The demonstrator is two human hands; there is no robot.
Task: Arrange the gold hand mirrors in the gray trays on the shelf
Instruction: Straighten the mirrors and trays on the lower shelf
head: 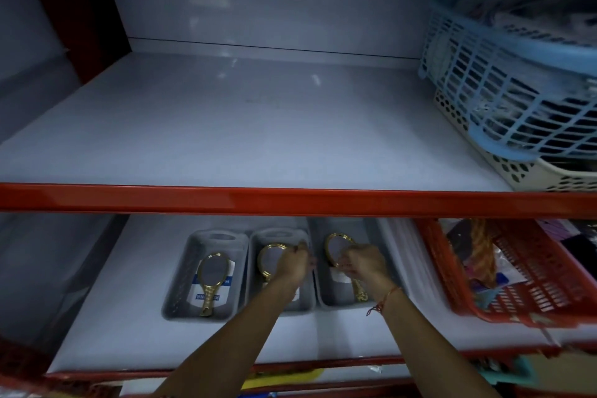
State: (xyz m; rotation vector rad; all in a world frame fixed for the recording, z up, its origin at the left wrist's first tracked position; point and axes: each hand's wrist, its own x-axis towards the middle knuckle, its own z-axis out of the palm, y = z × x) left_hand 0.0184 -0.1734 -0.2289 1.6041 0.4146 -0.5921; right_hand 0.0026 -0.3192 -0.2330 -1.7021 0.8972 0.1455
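Three gray trays stand side by side on the lower shelf. The left tray (pixel 181 281) holds a gold hand mirror (pixel 214 278) lying flat, handle toward me. In the middle tray (pixel 258 237) lies a second gold mirror (pixel 269 255); my left hand (pixel 295 263) is over it, fingers closed at the mirror's right rim. The right tray (pixel 326 296) holds a third gold mirror (pixel 334 247), and my right hand (pixel 363 260) grips its frame where it meets the handle. A red thread band circles my right wrist.
A red mesh basket (pixel 523 271) full of goods sits right of the trays. On the upper white shelf (pixel 226 126), a blue basket (pixel 517 81) is stacked on a cream one (pixel 529 174) at the right. A red shelf rail (pixel 290 200) crosses the view.
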